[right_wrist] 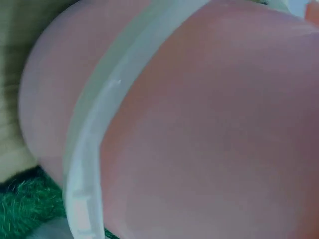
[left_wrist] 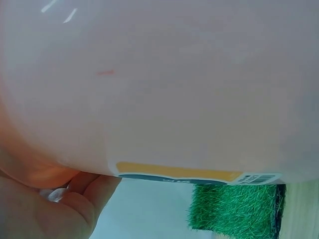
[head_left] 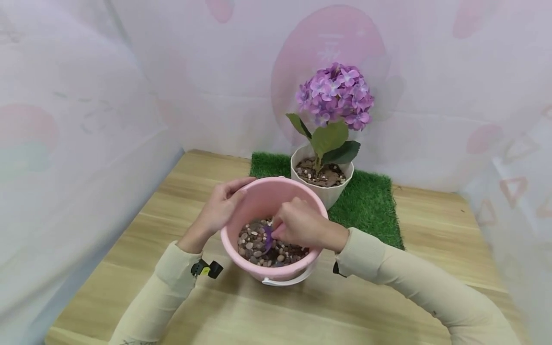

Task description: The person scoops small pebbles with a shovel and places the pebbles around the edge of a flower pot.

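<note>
A pink bucket [head_left: 263, 199] stands on the table, with small pebbles [head_left: 252, 244] in its bottom. At its left side my left hand [head_left: 220, 206] grips the rim. My right hand [head_left: 299, 223] reaches down inside the bucket and holds a small purple scoop [head_left: 268, 238], whose blade is among the pebbles. Part of the scoop is hidden behind the fingers. The left wrist view shows the bucket's outer wall [left_wrist: 174, 99] with the left hand at its edge. In the right wrist view, the white bucket handle [right_wrist: 94, 119] crosses the pink wall; the scoop is out of sight there.
Behind the bucket, a white pot [head_left: 329, 194] holds a purple hydrangea [head_left: 336, 96] planted in brown soil and pebbles. The pot stands on a green turf mat [head_left: 373, 206]. Under everything is a wood-grain table [head_left: 168, 211], with pale printed cloth [head_left: 224, 76] hanging around it.
</note>
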